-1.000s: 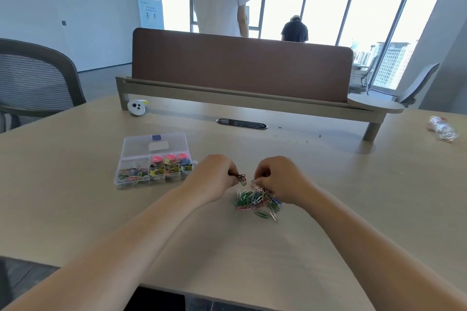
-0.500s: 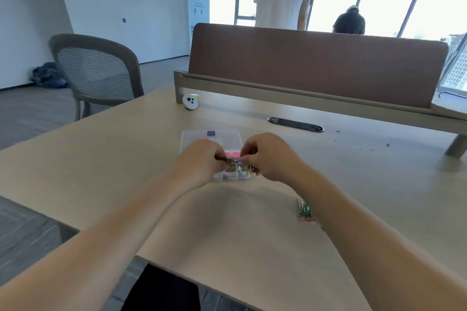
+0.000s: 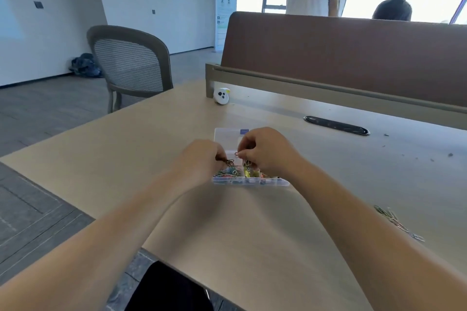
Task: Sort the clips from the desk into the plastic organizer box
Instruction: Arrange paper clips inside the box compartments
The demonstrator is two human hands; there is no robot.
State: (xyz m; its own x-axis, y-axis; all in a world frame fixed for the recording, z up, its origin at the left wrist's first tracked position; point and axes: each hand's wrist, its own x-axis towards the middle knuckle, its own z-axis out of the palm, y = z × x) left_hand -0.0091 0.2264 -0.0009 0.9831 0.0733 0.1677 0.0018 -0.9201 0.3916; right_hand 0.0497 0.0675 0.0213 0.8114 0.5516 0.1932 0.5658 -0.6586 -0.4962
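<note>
A clear plastic organizer box (image 3: pixel 250 181) lies on the desk with its lid open toward the back, its compartments holding coloured clips. My left hand (image 3: pixel 202 159) hovers over the box's left compartment, fingers pinched on a small bunch of dark paper clips (image 3: pixel 229 163). Just right of it, my right hand (image 3: pixel 265 151) is over the middle compartments, pinching a single paper clip (image 3: pixel 237 154). A loose pile of paper clips (image 3: pixel 394 221) lies on the desk far to the right, partly behind my right forearm.
A small white round gadget (image 3: pixel 221 95) sits by the brown desk divider (image 3: pixel 348 50). A black cable slot (image 3: pixel 336 125) is behind the box. A grey mesh chair (image 3: pixel 131 63) stands left of the desk. Two people are beyond the divider.
Both hands left the loose pile with clips and moved left to hover over the open box. The view swung left, so the pile now lies at the far right.
</note>
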